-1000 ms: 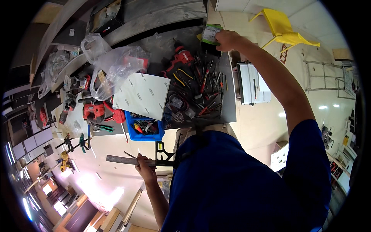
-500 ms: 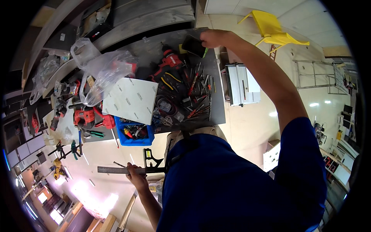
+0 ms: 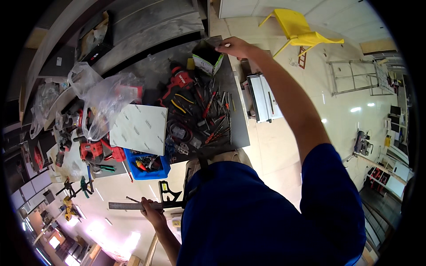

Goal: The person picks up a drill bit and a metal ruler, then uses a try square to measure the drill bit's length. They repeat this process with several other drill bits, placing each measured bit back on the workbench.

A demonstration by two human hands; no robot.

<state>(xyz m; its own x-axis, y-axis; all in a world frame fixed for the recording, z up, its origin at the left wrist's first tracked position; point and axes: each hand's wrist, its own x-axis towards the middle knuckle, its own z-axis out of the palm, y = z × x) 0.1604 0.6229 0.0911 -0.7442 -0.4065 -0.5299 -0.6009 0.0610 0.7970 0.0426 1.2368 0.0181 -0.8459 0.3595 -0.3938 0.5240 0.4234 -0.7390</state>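
Note:
My left hand (image 3: 153, 213) is closed around the steel blade of a combination square (image 3: 128, 205), held out at my left side, off the workbench. A thin, dark rod (image 3: 133, 199) sticks out of the same grip; whether it is a drill bit is hard to tell. At the bench's far right corner, my right hand (image 3: 237, 47) pinches the rim of a small open box (image 3: 208, 58), green and white outside and dark inside. In front of that box lie loose drill bits (image 3: 217, 128), pliers (image 3: 181, 103) and a red cordless drill (image 3: 179, 79).
A white-faced panel (image 3: 140, 128) rests partly over a blue bin (image 3: 146, 172) of small parts. Clear plastic bags (image 3: 104, 97) and red power tools (image 3: 92, 151) crowd the left of the workbench (image 3: 241, 128). A yellow chair (image 3: 295, 26) stands beyond, at the right.
The box in my right hand has tipped, so its green and white side now shows. My left hand still grips the combination square. The whole view has shifted slightly.

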